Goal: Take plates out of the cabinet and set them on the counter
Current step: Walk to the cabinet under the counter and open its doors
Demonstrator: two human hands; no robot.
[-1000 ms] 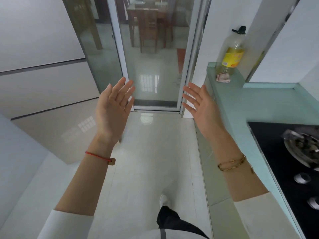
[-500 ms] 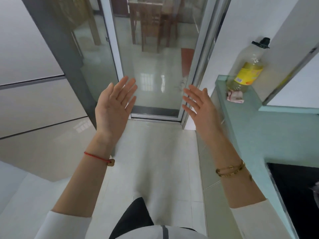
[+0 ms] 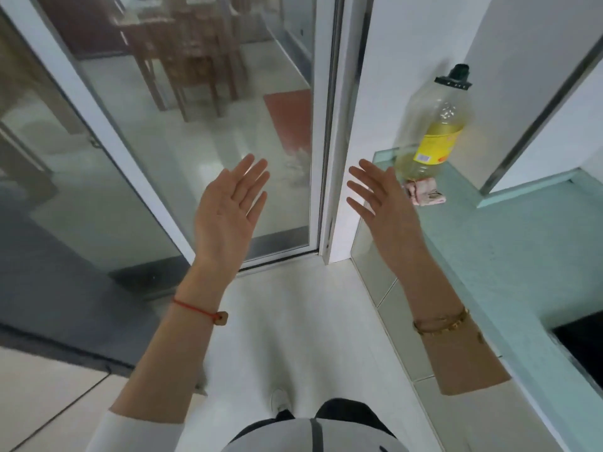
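Note:
My left hand [image 3: 228,210] is raised in front of me with the palm up and the fingers spread, holding nothing. My right hand [image 3: 381,203] is held up beside it, also open with fingers apart, just left of the counter's end. The pale green counter [image 3: 522,262] runs along the right side. No plates and no open cabinet show in this view.
A glass sliding door [image 3: 208,132] with a white frame stands straight ahead. An oil bottle [image 3: 434,132] and a small pink cloth [image 3: 424,194] sit at the counter's far end. A black cooktop [image 3: 584,344] edge lies at the right. White floor tiles [image 3: 293,337] stretch below.
The view has moved forward and turned left toward the glass door; the cooktop has slid mostly out of frame. Both hands stay raised and open.

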